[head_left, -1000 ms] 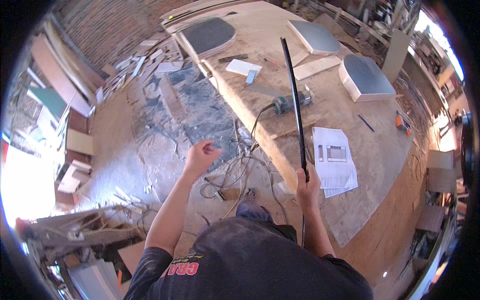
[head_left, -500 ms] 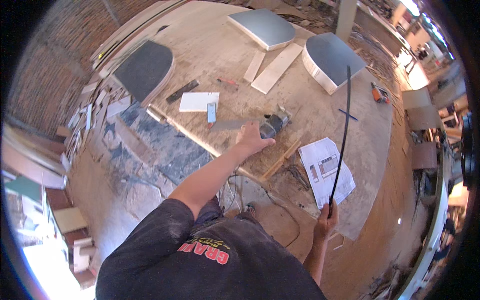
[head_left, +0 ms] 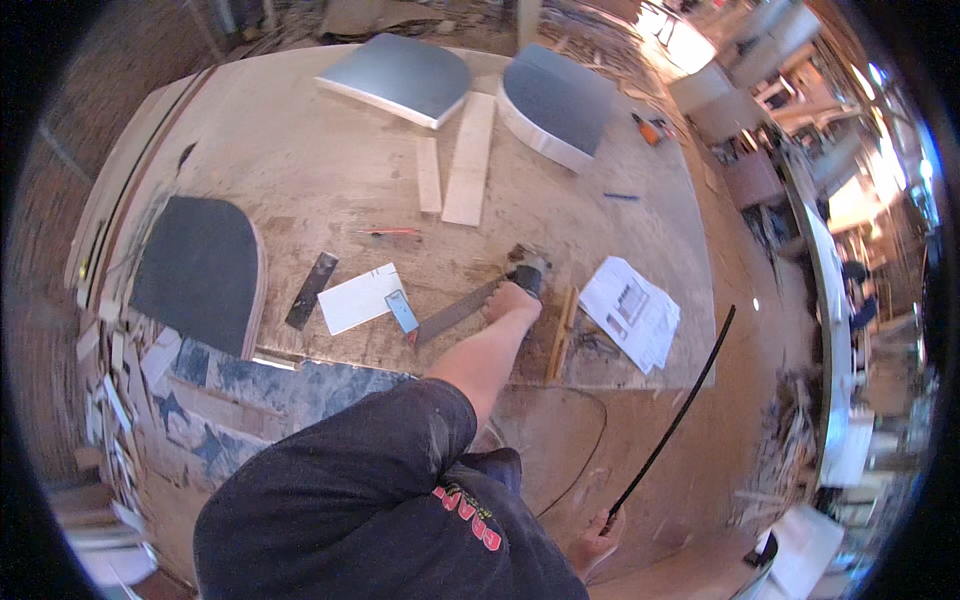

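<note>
My left hand [head_left: 510, 303] reaches over the worktable, its fingers closed around a small dark trim router [head_left: 527, 272] with a metallic base. The router lies on the tabletop, partly covered by my hand. Beside that hand, a flat grey-brown strip [head_left: 455, 315] slants across the wood. Low on the right, past the table's near edge, my right hand [head_left: 597, 540] grips one end of a long, thin black strip [head_left: 680, 415]. The strip rises at a slant toward the upper right, over the floor.
Three dark-topped curved panels [head_left: 400, 78] rest on the table [head_left: 300, 140]. Around them lie pale boards [head_left: 468, 165], a white rectangular piece [head_left: 360, 298], a blue box [head_left: 401, 310], drawing sheets [head_left: 630, 312], a wooden stick [head_left: 562, 335] and an orange tool [head_left: 650, 130]. A cable [head_left: 600, 440] hangs below.
My left hand has moved onto the trim router and closed around it. My right hand has swung down and away from the table with the black strip. The whole view has turned.
</note>
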A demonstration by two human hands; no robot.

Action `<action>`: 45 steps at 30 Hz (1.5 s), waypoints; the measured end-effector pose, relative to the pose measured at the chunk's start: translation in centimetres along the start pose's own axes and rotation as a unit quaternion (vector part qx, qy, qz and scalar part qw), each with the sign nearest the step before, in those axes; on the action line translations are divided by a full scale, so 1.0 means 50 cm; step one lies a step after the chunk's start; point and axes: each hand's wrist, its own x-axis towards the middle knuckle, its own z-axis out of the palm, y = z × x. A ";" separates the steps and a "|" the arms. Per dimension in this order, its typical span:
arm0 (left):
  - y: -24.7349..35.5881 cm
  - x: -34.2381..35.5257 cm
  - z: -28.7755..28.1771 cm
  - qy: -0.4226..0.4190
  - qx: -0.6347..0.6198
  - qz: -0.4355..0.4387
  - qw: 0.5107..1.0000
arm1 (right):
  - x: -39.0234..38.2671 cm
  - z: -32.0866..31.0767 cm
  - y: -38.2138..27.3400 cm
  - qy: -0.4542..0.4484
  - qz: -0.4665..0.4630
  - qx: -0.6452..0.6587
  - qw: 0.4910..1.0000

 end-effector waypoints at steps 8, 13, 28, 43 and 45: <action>-0.115 0.045 -0.025 -0.119 -0.188 0.144 0.964 | -0.168 -0.039 -0.011 0.048 0.124 -0.011 0.991; -0.190 -0.152 -0.144 -0.336 -0.373 0.307 0.809 | -0.097 -0.059 0.034 0.103 0.034 0.085 0.990; -0.331 -0.633 -0.334 -0.361 -0.328 0.465 0.739 | 0.136 -0.245 -0.562 -0.279 -0.284 0.021 0.917; -0.276 -0.527 -0.457 -0.573 -0.317 0.437 0.617 | 0.199 -0.127 -0.796 -0.426 -0.331 -0.021 0.841; -0.269 -0.503 -0.477 -0.579 -0.295 0.447 0.615 | 0.196 -0.097 -0.813 -0.443 -0.314 -0.005 0.840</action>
